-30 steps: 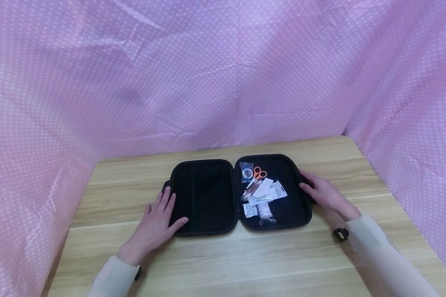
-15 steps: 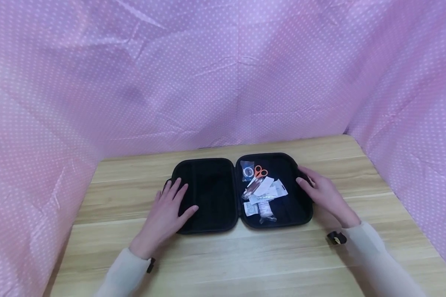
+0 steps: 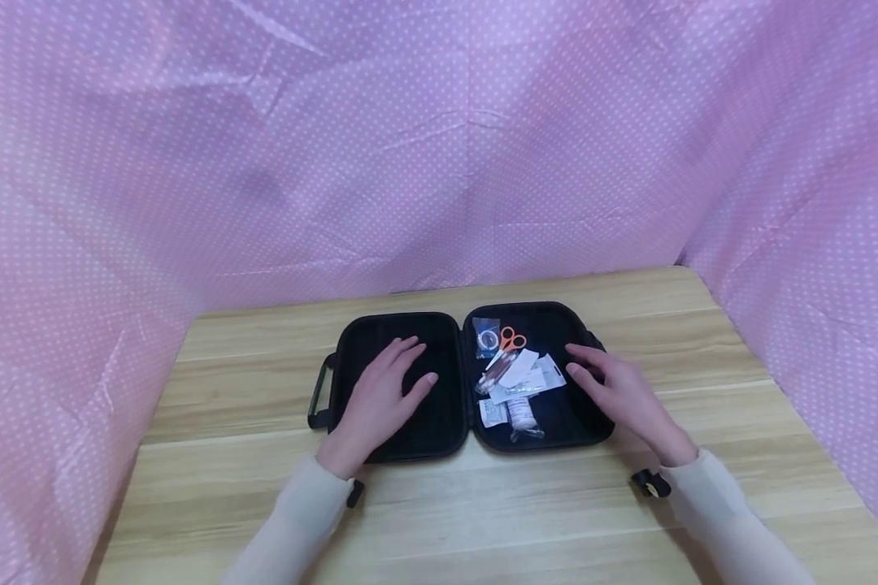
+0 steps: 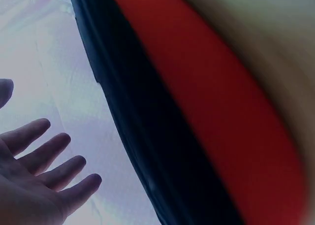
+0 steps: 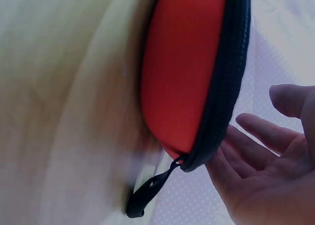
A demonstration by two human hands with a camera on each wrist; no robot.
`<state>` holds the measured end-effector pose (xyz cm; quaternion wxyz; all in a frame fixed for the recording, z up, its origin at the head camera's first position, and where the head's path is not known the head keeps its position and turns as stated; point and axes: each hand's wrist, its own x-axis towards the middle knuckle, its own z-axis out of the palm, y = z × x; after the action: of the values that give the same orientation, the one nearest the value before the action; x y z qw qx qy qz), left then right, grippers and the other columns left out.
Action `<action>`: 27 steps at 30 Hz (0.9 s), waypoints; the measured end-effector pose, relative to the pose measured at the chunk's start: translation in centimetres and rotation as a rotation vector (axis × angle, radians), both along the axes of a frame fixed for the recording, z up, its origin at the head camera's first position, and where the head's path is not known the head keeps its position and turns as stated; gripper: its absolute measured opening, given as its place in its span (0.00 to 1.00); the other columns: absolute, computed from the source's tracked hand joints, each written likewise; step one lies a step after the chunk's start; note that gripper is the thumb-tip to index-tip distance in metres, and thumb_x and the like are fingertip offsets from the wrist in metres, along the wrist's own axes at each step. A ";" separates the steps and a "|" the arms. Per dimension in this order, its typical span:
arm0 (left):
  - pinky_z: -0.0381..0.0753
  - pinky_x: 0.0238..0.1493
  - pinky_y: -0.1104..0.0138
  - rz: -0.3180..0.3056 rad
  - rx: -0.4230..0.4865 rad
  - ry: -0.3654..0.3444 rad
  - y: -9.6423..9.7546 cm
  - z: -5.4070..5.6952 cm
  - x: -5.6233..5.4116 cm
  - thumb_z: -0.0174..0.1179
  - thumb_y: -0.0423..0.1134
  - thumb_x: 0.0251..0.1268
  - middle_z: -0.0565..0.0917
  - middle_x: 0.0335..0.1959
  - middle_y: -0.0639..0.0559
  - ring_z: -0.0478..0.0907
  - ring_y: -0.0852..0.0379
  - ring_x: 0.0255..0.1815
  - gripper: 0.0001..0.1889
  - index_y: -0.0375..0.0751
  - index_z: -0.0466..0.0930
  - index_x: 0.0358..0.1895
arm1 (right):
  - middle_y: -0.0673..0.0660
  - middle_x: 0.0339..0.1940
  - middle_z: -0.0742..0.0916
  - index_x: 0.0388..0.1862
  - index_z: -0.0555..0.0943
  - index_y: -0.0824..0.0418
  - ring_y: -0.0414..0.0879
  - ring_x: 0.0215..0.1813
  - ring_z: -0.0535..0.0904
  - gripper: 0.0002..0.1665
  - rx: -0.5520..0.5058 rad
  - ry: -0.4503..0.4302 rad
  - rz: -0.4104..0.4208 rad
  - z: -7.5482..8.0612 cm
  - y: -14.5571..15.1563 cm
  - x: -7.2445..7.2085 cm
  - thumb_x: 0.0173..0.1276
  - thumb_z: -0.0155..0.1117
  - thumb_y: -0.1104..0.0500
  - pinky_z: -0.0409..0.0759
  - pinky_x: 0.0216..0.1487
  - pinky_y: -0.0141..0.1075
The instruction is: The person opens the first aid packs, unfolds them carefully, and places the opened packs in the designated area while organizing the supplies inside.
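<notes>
An unzipped case lies spread flat, black inside, its bare left half (image 3: 439,426) beside the filled right half (image 3: 581,426). The wrist views show its red outer side (image 5: 182,62) and black zip edge. My left hand (image 3: 380,398) is over the left half, fingers spread and holding nothing. At the right rim is my right hand (image 3: 622,398), its loosely extended fingers reaching over the inside. Between hinge and right hand lie orange-handled scissors (image 3: 513,338), a white ring in a clear bag (image 3: 487,340), white packets (image 3: 551,374) and a wrapped white roll (image 3: 521,413).
A carry handle (image 3: 320,398) sticks out from the case's left side. A black strap (image 5: 147,190) hangs off the zip corner in the right wrist view. Pink dotted cloth (image 3: 439,162) encloses the wooden table (image 3: 483,520) at the back and sides.
My left hand has moved right from the case's left edge to over its left half, uncovering the handle. My right hand has let go of the right edge and shifted slightly inward.
</notes>
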<state>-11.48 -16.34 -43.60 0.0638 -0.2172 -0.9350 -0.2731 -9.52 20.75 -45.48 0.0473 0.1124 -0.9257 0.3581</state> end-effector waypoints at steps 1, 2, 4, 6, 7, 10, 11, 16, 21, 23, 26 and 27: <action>0.65 0.75 0.46 -0.009 0.001 -0.014 0.6 0.1 -0.2 0.60 0.53 0.76 0.75 0.73 0.44 0.65 0.42 0.78 0.28 0.39 0.77 0.70 | 0.70 0.64 0.83 0.68 0.78 0.70 0.66 0.61 0.81 0.24 0.006 0.000 0.009 0.0 -0.1 0.1 0.80 0.60 0.57 0.77 0.61 0.62; 0.65 0.75 0.47 -0.021 0.000 -0.028 1.1 0.2 -0.3 0.60 0.52 0.76 0.75 0.73 0.45 0.66 0.43 0.77 0.28 0.40 0.77 0.70 | 0.70 0.64 0.83 0.68 0.78 0.70 0.66 0.62 0.81 0.24 0.009 -0.001 0.020 -0.1 -0.3 0.1 0.80 0.60 0.58 0.76 0.62 0.62; 0.67 0.74 0.49 -0.042 -0.010 -0.047 2.2 0.2 -0.7 0.61 0.52 0.76 0.77 0.70 0.45 0.69 0.45 0.75 0.27 0.41 0.78 0.70 | 0.70 0.65 0.83 0.68 0.77 0.70 0.66 0.64 0.80 0.24 0.022 0.000 0.040 -0.2 -0.5 0.2 0.80 0.60 0.58 0.75 0.64 0.62; 0.70 0.72 0.51 -0.058 -0.026 -0.067 3.3 0.2 -1.0 0.61 0.53 0.76 0.80 0.67 0.46 0.73 0.46 0.71 0.26 0.42 0.79 0.69 | 0.69 0.66 0.82 0.69 0.77 0.71 0.66 0.68 0.77 0.25 0.030 -0.004 0.058 -0.3 -0.7 0.3 0.79 0.61 0.59 0.72 0.67 0.62; 0.71 0.71 0.51 -0.066 -0.036 -0.074 3.8 0.2 -1.1 0.61 0.52 0.76 0.80 0.65 0.46 0.75 0.47 0.68 0.26 0.43 0.79 0.69 | 0.69 0.67 0.81 0.69 0.77 0.71 0.66 0.69 0.76 0.25 0.034 -0.005 0.065 -0.4 -0.8 0.4 0.79 0.61 0.58 0.72 0.67 0.62; 0.75 0.67 0.53 -0.089 -0.076 -0.079 5.2 0.1 -1.6 0.63 0.53 0.75 0.82 0.61 0.46 0.78 0.48 0.62 0.25 0.43 0.82 0.67 | 0.69 0.69 0.80 0.70 0.76 0.70 0.66 0.71 0.74 0.27 0.040 -0.021 0.085 -0.4 -1.1 0.5 0.80 0.61 0.57 0.70 0.69 0.62; 0.76 0.66 0.54 -0.099 -0.093 -0.079 5.7 0.1 -1.7 0.63 0.53 0.74 0.83 0.61 0.46 0.79 0.48 0.61 0.25 0.43 0.82 0.66 | 0.69 0.70 0.79 0.71 0.75 0.70 0.66 0.71 0.74 0.27 0.041 -0.028 0.091 -0.5 -1.2 0.5 0.80 0.61 0.56 0.69 0.70 0.62; 0.79 0.62 0.55 -0.151 -0.204 -0.057 7.6 -0.4 -2.1 0.67 0.57 0.70 0.84 0.59 0.46 0.80 0.49 0.58 0.27 0.43 0.84 0.64 | 0.68 0.71 0.78 0.72 0.74 0.69 0.65 0.73 0.73 0.28 0.057 -0.048 0.100 -0.8 -1.4 0.6 0.81 0.60 0.54 0.69 0.71 0.61; 0.79 0.61 0.56 -0.152 -0.284 -0.049 8.7 -1.0 -2.1 0.69 0.58 0.66 0.84 0.58 0.47 0.79 0.49 0.58 0.28 0.44 0.85 0.62 | 0.67 0.72 0.78 0.73 0.74 0.68 0.64 0.73 0.73 0.28 0.047 -0.063 0.102 -0.8 -1.4 0.8 0.81 0.60 0.54 0.69 0.71 0.61; 0.79 0.61 0.56 -0.144 -0.305 -0.045 8.9 -1.2 -2.1 0.70 0.57 0.67 0.85 0.58 0.48 0.79 0.49 0.59 0.26 0.45 0.86 0.61 | 0.67 0.72 0.77 0.73 0.74 0.68 0.64 0.73 0.73 0.28 0.047 -0.068 0.106 -0.8 -1.5 0.8 0.81 0.60 0.54 0.69 0.71 0.61; 0.79 0.60 0.55 -0.135 -0.305 -0.022 9.0 -1.4 -2.0 0.70 0.53 0.67 0.88 0.54 0.50 0.79 0.50 0.59 0.21 0.47 0.89 0.57 | 0.67 0.73 0.77 0.73 0.74 0.68 0.64 0.73 0.73 0.28 0.049 -0.073 0.110 -0.7 -1.5 0.9 0.81 0.59 0.54 0.69 0.71 0.61; 0.79 0.60 0.55 -0.133 -0.298 -0.018 9.0 -1.5 -2.0 0.70 0.52 0.67 0.89 0.52 0.52 0.79 0.50 0.59 0.19 0.47 0.90 0.56 | 0.67 0.73 0.77 0.73 0.74 0.67 0.64 0.73 0.72 0.28 0.047 -0.076 0.110 -0.7 -1.5 0.9 0.81 0.59 0.53 0.69 0.71 0.61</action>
<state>-13.44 -7.32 -45.10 0.0042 -0.2831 -0.9493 -0.1367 -8.62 19.26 -46.16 -0.0102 0.1507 -0.9274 0.3422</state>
